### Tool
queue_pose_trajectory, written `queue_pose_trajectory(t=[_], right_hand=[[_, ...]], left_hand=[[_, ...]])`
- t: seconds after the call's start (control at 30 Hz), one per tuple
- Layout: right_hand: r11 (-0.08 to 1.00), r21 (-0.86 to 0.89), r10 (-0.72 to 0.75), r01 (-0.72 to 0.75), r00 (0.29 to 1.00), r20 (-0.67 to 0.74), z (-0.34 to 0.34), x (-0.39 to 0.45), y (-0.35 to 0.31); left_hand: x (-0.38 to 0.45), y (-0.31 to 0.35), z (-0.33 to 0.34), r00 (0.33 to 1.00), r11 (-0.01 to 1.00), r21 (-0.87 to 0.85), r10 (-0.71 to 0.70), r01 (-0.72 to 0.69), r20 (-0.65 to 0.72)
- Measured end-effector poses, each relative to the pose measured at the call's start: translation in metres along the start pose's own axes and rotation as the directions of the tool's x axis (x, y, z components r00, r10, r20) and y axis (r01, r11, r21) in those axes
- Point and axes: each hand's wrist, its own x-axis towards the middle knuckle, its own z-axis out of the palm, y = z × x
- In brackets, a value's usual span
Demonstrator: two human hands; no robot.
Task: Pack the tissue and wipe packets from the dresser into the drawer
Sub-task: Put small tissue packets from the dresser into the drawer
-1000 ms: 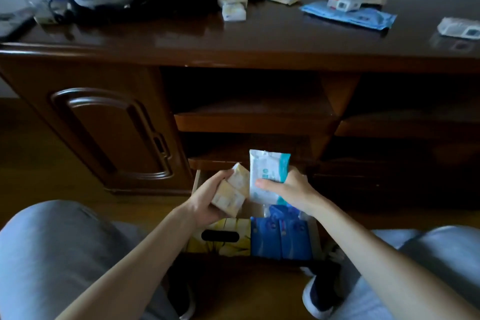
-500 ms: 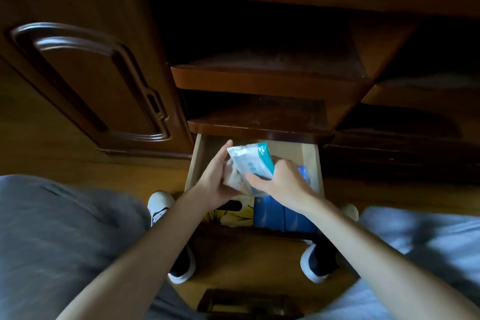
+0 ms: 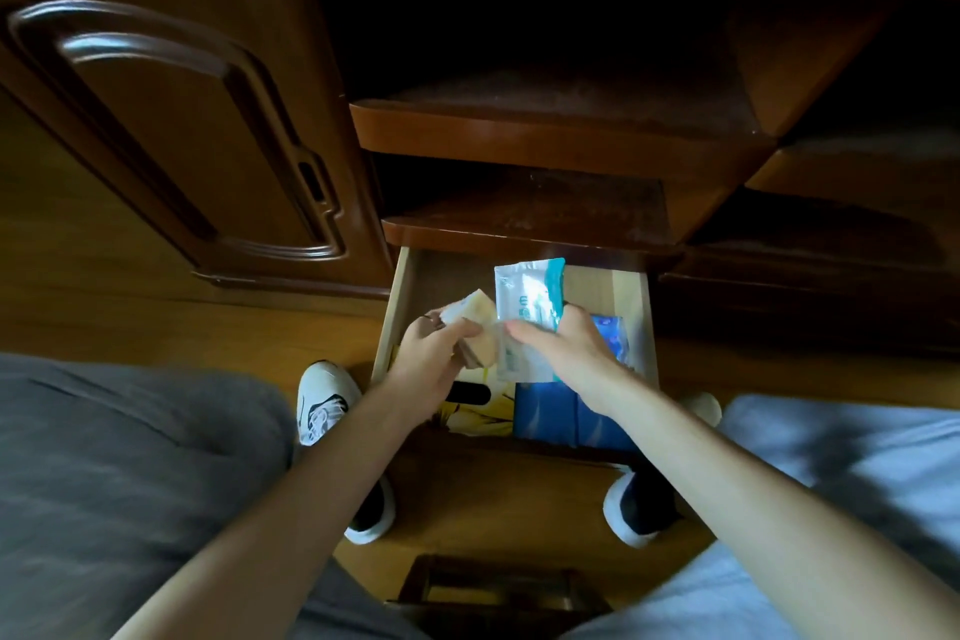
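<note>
Head view: two small cream tissue packets [image 3: 475, 327] are gripped by the left hand [image 3: 434, 364], and a white-and-teal wipe packet [image 3: 527, 314] is pinched upright by the right hand [image 3: 563, 353], both held over the open drawer [image 3: 644, 327], above blue packs [image 3: 571, 421] already inside.

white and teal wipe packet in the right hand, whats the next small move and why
Probably lower the white and teal wipe packet into the bare back part of the open light wooden drawer. The right hand holds it upright over the drawer, whose front is already filled by blue packets and a yellow packet.
</note>
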Motion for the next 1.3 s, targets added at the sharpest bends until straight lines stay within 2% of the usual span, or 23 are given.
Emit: queue_pose_trajectory(t=[0.07, 0.2, 0.27, 0.33, 0.4, 0.57, 0.7, 0.77, 0.83, 0.93, 1.0, 1.03, 1.13, 1.2, 1.27, 1.3], right_hand=[[0.997, -0.046, 0.054, -0.058, 0.995, -0.087, -0.009, 0.013, 0.009], [0.907, -0.363, 0.075, -0.216, 0.928, -0.365, -0.055, 0.039, 0.033], [0.782, -0.548, 0.075, -0.296, 0.918, -0.39, -0.077, 0.048, 0.051], [0.629, -0.719, 0.036, -0.294, 0.936, -0.351, -0.089, 0.058, 0.064], [0.581, -0.779, -0.02, -0.236, 0.953, -0.303, -0.091, 0.068, 0.07], [0.605, -0.79, -0.054, -0.1, 0.985, -0.166, -0.074, 0.095, 0.068], [0.652, -0.754, -0.026, 0.087, 0.995, 0.093, -0.052, 0.103, 0.078], [0.648, -0.746, -0.036, 0.155, 0.984, 0.173, -0.043, 0.106, 0.083], [0.673, -0.721, -0.064, 0.166, 0.984, 0.167, -0.036, 0.113, 0.085], [0.714, -0.684, -0.055, 0.148, 0.986, 0.156, -0.03, 0.119, 0.08], [0.742, -0.657, -0.034, 0.135, 0.986, 0.165, -0.029, 0.119, 0.079], [0.757, -0.641, -0.024, 0.125, 0.986, 0.164, -0.029, 0.117, 0.08], [0.793, -0.599, -0.015, 0.109, 0.987, 0.159, -0.03, 0.116, 0.087], [0.811, -0.578, -0.01, 0.097, 0.988, 0.151, -0.032, 0.117, 0.091], [0.819, -0.568, 0.002, 0.078, 0.99, 0.139, -0.034, 0.118, 0.094], [0.822, -0.564, 0.008, 0.071, 0.991, 0.136, -0.034, 0.119, 0.095]], left_hand=[[0.006, 0.0, -0.007, 0.995, 0.999, -0.002, 0.044, -0.044, -0.088], [0.016, 0.011, -0.021, 0.969, 0.997, 0.028, 0.074, -0.07, -0.235], [0.022, 0.014, -0.022, 0.95, 0.994, 0.072, 0.104, -0.087, -0.294], [0.03, 0.011, -0.023, 0.932, 0.989, 0.107, 0.133, -0.102, -0.336], [0.036, 0.006, -0.024, 0.929, 0.989, 0.114, 0.133, -0.099, -0.344], [0.049, -0.003, -0.026, 0.931, 0.989, 0.143, 0.074, -0.024, -0.357], [0.061, -0.008, -0.031, 0.934, 0.983, 0.183, 0.055, 0.012, -0.353], [0.071, -0.008, -0.033, 0.929, 0.967, 0.253, 0.08, 0.016, -0.362], [0.088, -0.003, -0.033, 0.928, 0.904, 0.427, 0.165, -0.007, -0.335], [0.115, 0.01, -0.027, 0.945, 0.685, 0.724, 0.28, -0.075, -0.167], [0.134, 0.016, -0.02, 0.956, 0.563, 0.821, 0.28, -0.093, -0.084], [0.144, 0.018, -0.018, 0.962, 0.543, 0.836, 0.263, -0.081, -0.077], [0.171, 0.014, -0.016, 0.982, 0.599, 0.801, 0.153, -0.004, -0.109], [0.182, 0.008, -0.021, 0.994, 0.594, 0.804, 0.069, 0.032, -0.09], [0.188, 0.001, -0.031, 0.999, 0.54, 0.841, 0.002, 0.04, -0.049], [0.189, -0.003, -0.038, 0.999, 0.475, 0.879, -0.024, 0.034, -0.026]])
